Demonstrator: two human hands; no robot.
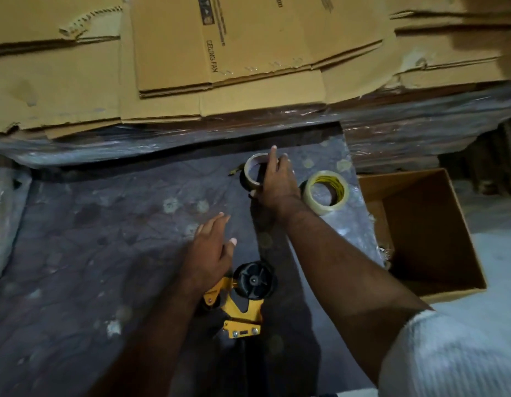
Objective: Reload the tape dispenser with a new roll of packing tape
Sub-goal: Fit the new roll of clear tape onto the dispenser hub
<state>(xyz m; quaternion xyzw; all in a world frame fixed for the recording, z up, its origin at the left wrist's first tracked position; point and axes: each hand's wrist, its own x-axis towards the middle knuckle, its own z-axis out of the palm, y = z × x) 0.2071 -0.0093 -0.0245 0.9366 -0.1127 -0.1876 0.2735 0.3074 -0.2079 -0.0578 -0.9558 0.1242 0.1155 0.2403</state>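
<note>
While the right hand (pixel 277 179) closes on an empty tape core (pixel 252 171) near the surface's (pixel 105 224) far edge, the new roll (pixel 325 193) lies just right. Left hand (pixel 211 250) hovers open above the dispenser (pixel 242 299). Roll probably light, rigid; grip its rim.

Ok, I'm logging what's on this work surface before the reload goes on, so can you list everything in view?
tape dispenser: one, yellow frame with black hub, no roll on it, near edge of the surface.
empty core: one, pale cardboard ring, far centre, under the right hand.
tape roll: one, clear tape with yellow-printed core, right of the core.
open box: one, brown cardboard, to the right, nothing seen inside.
flattened cartons: a stack, brown, along the far side.
surface: one, dark, under plastic wrap.
left hand: open, just above the dispenser.
right hand: fingers on the core; grip unclear.
</note>
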